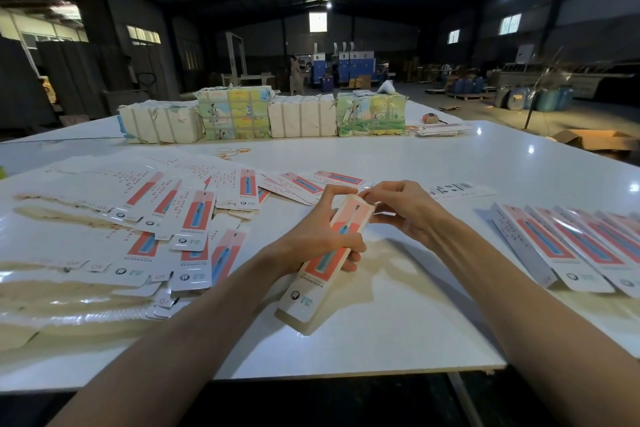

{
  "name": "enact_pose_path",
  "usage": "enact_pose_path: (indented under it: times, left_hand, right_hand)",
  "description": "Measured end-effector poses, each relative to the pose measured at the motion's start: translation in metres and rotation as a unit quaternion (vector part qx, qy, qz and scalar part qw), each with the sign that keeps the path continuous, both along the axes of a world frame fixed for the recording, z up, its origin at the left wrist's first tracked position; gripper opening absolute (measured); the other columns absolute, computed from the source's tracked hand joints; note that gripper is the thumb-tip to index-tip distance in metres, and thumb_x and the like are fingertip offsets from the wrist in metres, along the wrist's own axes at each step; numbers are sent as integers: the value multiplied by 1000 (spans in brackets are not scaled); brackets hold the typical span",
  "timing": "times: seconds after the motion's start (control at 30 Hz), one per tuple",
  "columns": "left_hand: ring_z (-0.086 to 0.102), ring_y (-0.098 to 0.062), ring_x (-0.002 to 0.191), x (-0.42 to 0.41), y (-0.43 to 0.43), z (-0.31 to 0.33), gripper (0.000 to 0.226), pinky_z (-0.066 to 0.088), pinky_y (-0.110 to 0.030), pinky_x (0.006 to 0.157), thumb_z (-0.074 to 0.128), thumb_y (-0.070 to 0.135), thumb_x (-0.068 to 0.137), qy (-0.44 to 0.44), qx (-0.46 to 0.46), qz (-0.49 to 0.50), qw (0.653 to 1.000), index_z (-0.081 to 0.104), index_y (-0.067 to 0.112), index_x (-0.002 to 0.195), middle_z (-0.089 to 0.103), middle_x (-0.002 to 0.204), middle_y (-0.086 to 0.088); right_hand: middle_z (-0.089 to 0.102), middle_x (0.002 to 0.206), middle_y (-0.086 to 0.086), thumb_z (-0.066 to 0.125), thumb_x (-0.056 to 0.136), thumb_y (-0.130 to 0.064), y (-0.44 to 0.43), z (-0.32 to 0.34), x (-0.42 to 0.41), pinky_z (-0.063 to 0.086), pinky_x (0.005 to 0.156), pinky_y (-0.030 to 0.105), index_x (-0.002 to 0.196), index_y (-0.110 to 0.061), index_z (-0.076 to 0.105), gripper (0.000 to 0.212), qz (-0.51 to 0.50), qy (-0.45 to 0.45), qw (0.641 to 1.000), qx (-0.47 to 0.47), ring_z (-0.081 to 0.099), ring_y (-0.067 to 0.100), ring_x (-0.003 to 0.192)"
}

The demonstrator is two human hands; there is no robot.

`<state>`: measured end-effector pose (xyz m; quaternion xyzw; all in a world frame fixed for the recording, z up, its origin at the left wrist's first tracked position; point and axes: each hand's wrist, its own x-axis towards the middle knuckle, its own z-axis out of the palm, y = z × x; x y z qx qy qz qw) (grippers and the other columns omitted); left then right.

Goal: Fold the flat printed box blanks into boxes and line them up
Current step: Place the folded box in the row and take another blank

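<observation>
Both bare forearms reach in from the near edge and converge at centre. The left hand [317,236] is wrapped round the box [327,255] at mid-length — thumb on the far side, fingers curled under the right edge. The right hand [401,210] sits at the box's top end, palm down, fingertips [369,191] pinched together there — wrist slightly bent.

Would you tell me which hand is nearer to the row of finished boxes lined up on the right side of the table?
Right. The right hand works the far end of the box being folded, on the row's side; the left hand grips that box's middle, farther away.
</observation>
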<state>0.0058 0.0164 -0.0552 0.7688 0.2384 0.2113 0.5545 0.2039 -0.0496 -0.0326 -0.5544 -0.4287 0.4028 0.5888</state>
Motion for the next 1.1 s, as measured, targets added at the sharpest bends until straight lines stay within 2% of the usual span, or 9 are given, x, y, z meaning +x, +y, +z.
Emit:
enact_pose_path:
  times: [0.13, 0.27, 0.47, 0.57, 0.63, 0.73, 0.87, 1.0, 1.1]
  left_hand:
    - [79, -37, 80, 1, -1, -2, 96, 64, -43, 65, 90, 19, 76, 5, 18, -9, 1000, 32, 69, 135, 65, 117, -17]
    - [79, -30, 76, -1, -3, -1, 87, 64, -35, 62, 87, 28, 79, 24, 84, 6, 996, 30, 61, 135, 61, 118, -8]
    - [79, -20, 75, 1, -1, -1, 76, 65, -31, 63, 84, 37, 81, 65, 160, 30, 984, 28, 59, 127, 62, 115, 0]
    - [77, -9, 76, 1, 1, 0, 71, 62, -24, 58, 83, 38, 82, 61, 185, 52, 979, 28, 55, 124, 62, 107, 4]
    - [78, -17, 74, 2, 3, -1, 71, 64, -30, 58, 84, 33, 82, 16, 140, 70, 988, 30, 52, 124, 64, 105, -3]
    - [79, -34, 75, 2, 3, 1, 67, 64, -40, 60, 88, 31, 82, -79, -9, 61, 995, 38, 56, 119, 68, 110, -12]
    - [79, -40, 86, 5, 1, 2, 24, 66, -48, 68, 64, 48, 102, -109, -83, 78, 988, 45, 55, 114, 75, 108, -15]
    - [79, -38, 88, 6, 5, -2, 25, 66, -53, 76, 63, 46, 103, -107, -77, 113, 985, 52, 48, 125, 77, 102, -16]
    - [81, -26, 83, 4, 8, -4, 15, 65, -36, 69, 64, 48, 102, -114, -35, 149, 982, 64, 38, 113, 78, 89, -9]
  right_hand:
    - [80, 93, 18, 70, 92, 3, -1, -2, 2, 63, 67, 29, 91, 4, 80, 11, -1, -12, 1000, -7, 80, 23, 80]
    - [80, 101, 19, 74, 92, -3, -2, -1, 5, 64, 72, 32, 92, 0, 83, 9, 19, 1, 1000, -12, 80, 28, 90]
    - [81, 101, 16, 75, 91, -3, -3, -1, 5, 64, 70, 29, 88, -11, 87, 14, 11, -13, 999, -39, 80, 24, 90]
    - [81, 106, 15, 73, 94, -4, -5, -1, 0, 64, 78, 29, 97, -9, 86, 15, 38, -6, 999, -9, 79, 25, 99]
    - [80, 110, 15, 70, 96, -3, -5, 0, -7, 64, 85, 29, 104, -7, 85, 18, 53, 18, 998, 24, 78, 24, 105]
    - [79, 112, 19, 68, 99, -4, -2, -3, -20, 63, 87, 28, 115, -4, 80, 20, 47, 27, 996, 68, 76, 22, 100]
    - [79, 107, 20, 72, 96, -3, -1, -8, -26, 63, 87, 29, 115, 4, 77, 20, 3, 23, 995, 98, 76, 24, 95]
    - [79, 106, 24, 69, 97, 1, -3, -8, -23, 64, 89, 32, 111, 7, 77, 17, 2, -2, 996, 88, 77, 29, 95]
    - [80, 104, 19, 68, 97, 1, -4, -6, -24, 63, 79, 26, 109, 5, 79, 16, 18, -2, 997, 77, 78, 25, 91]
